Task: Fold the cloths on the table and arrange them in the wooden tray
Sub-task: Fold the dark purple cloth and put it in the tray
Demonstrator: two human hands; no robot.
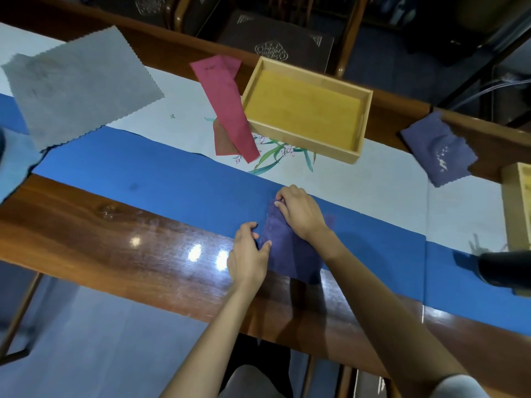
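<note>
Purple cloth [290, 254] lies folded narrow, its edge pinched by left hand [248, 254] and right hand [300, 214].

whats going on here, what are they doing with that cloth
A person is folding a dark purple cloth at the near edge of the table. The right hand pinches its far end and the left hand holds its left edge. The wooden tray has nothing in it yet. A pink cloth folded into a strip lies beside the tray, a grey cloth lies flat at far left, and another purple cloth waits on the right.
</note>
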